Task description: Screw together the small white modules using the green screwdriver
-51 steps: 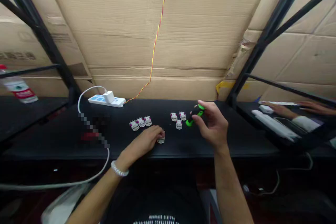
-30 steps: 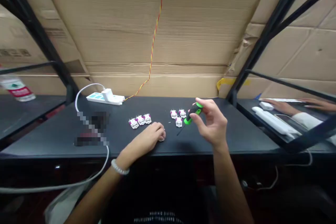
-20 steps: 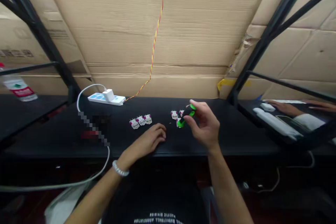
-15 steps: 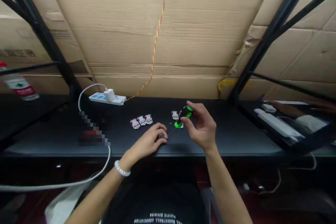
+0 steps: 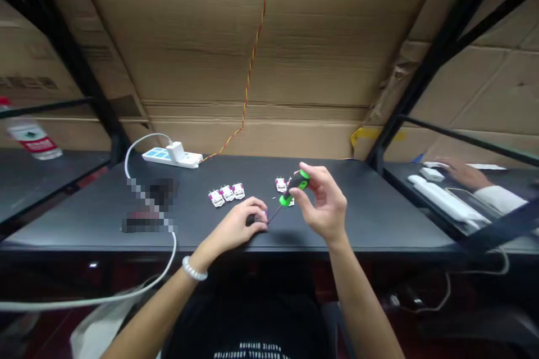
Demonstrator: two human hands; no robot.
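Our right hand [image 5: 323, 202] has moved left, clamped on a screwdriver [image 5: 298, 182] slanting down toward our left hand [image 5: 238, 223]. What the left grips, we cannot clearly tell.

White capitals on the black shirt [image 5: 246, 322] read "PACIFIC DIVISION", upside down; the line beneath is cut off. The bottle's red label [image 5: 39, 145] is illegible.

3 parts [image 5: 227, 193] on table [image 5: 370, 213], left of screwdriver [image 5: 299, 180].
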